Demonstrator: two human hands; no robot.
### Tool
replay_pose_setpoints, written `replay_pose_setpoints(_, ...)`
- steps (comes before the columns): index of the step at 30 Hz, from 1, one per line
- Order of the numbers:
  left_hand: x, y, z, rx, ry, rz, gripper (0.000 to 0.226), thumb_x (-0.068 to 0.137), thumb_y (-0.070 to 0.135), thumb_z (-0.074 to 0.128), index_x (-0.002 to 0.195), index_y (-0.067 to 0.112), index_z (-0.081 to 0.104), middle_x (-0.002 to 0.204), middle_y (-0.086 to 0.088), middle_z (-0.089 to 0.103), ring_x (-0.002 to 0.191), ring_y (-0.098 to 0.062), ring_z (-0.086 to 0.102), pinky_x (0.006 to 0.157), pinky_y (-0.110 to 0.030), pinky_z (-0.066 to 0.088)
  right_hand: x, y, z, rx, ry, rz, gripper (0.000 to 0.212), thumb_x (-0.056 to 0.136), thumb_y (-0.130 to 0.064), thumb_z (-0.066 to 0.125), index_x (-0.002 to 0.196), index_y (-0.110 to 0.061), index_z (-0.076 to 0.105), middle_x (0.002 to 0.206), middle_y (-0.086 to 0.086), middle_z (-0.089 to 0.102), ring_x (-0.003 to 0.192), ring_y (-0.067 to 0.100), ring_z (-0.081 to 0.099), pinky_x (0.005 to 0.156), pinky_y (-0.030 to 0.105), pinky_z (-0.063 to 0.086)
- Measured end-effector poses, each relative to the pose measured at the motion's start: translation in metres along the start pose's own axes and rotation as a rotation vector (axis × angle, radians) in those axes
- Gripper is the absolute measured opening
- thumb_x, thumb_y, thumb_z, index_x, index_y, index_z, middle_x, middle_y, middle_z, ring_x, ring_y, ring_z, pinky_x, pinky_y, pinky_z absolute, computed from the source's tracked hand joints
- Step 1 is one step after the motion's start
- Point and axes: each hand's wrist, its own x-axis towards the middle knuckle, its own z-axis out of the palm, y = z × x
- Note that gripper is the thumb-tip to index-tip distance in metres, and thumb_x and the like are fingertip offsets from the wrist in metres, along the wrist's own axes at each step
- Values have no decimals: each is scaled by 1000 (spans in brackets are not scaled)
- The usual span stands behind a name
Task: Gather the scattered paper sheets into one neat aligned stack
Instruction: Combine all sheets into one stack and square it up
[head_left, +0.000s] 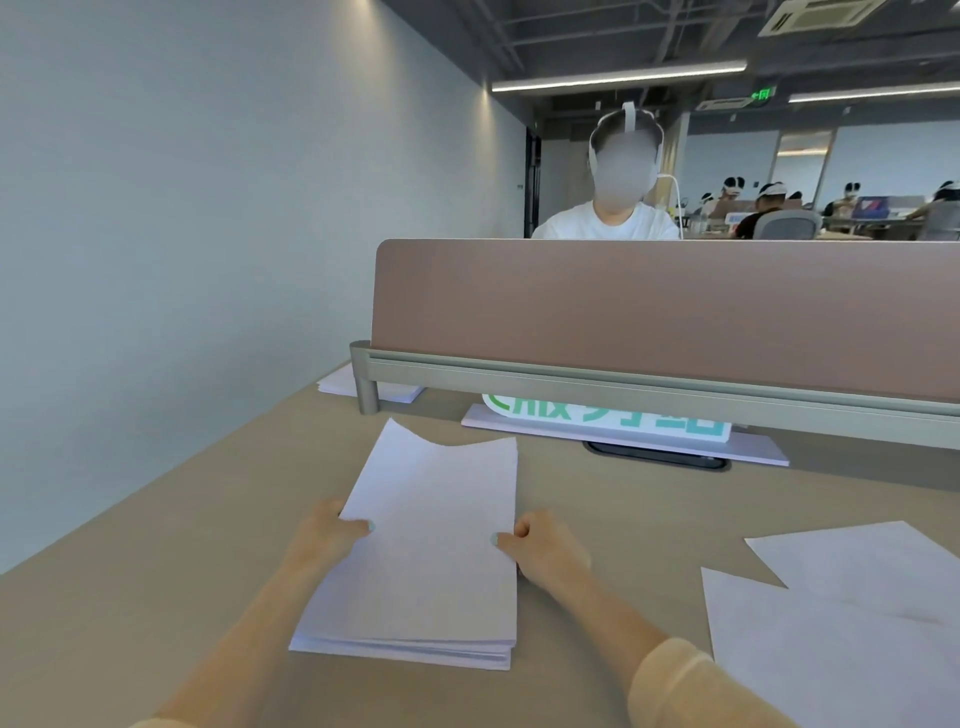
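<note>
One stack of paper (421, 561) sits on the surface (623, 519), with two hands on it: left hand (324, 535), right hand (545, 545). Two loose sheets lie right: one (872, 566), another (831, 660). One divider panel (665, 312), one sign (613, 415), one far paper pile (337, 382).

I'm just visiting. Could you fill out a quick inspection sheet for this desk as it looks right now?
Surface: tan desk, wall on its left.
Job's things: stack between both hands, far edge curled; loose sheets at right, overlapping.
Clutter: sign under the divider; second pile at the far left corner.
Hands: left hand and right hand press the stack's side edges.
Cables: nothing seen on the desk.
Surroundings: divider; a person seated behind it, others farther back.
</note>
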Motion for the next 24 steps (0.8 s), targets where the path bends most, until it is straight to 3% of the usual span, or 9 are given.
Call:
replay_pose_setpoints(2,1,-3,2,52,62,-19,12,73,18,68,78,17,57,82,-5,57,78,-26,55,67,-29,40,0,1,2,-34,-12,-8,27,82,-37,55,63,-23,40,70,-7,53,74,18,55,58,25,36)
replay_pose_setpoints(4,10,-11,4,76,97,-53,39,68,23,69,102,13,53,101,-7,56,99,-29,54,77,-34,45,-1,-2,2,-24,-60,-23,19,78,-36,59,77,-22,45,82,-6,54,83,18,57,62,28,41)
replay_pose_setpoints(6,14,-12,4,38,74,-46,34,71,14,64,102,8,51,98,-10,57,88,-28,57,70,-33,44,-1,-3,5,0,-107,-31,41,73,-36,63,106,-16,48,110,0,52,104,22,57,84,36,48)
replay_pose_setpoints(8,10,-9,5,45,39,-15,13,76,3,53,88,6,56,86,-10,60,72,-26,56,63,-31,41,-5,-5,9,-46,-110,-40,57,74,-37,62,124,-15,44,127,3,47,121,25,46,98,39,43)
replay_pose_setpoints(10,11,-7,5,54,6,-11,13,77,0,48,78,9,59,80,-9,61,73,-26,56,64,-29,40,-13,-8,15,-143,-86,-43,54,79,-39,56,126,-16,43,132,2,48,127,26,39,100,37,35)
replay_pose_setpoints(12,13,-7,5,113,-28,-20,12,76,8,49,78,11,60,89,-11,64,89,-30,59,74,-32,45,-21,-9,21,-220,-63,-62,50,83,-41,50,126,-16,42,136,2,47,127,26,38,100,37,30)
replay_pose_setpoints(15,9,-2,6,355,-36,-92,38,82,20,48,116,5,56,127,-14,55,125,-34,42,104,-38,36,-28,-6,20,-240,-80,-100,51,86,-45,45,129,-19,41,138,-1,45,129,26,35,100,37,26)
replay_pose_setpoints(20,-17,19,16,551,178,-27,53,87,27,51,137,14,35,145,-8,36,132,-31,32,103,-39,28,-27,28,-29,260,-226,-121,70,92,-49,49,150,-22,20,155,-5,26,143,19,26,114,33,24)
replay_pose_setpoints(24,-44,47,44,361,258,184,59,91,26,51,145,14,30,151,-8,31,136,-32,28,108,-43,24,-35,95,-99,293,70,-72,58,92,-40,54,145,-25,33,150,1,37,137,16,35,106,30,34)
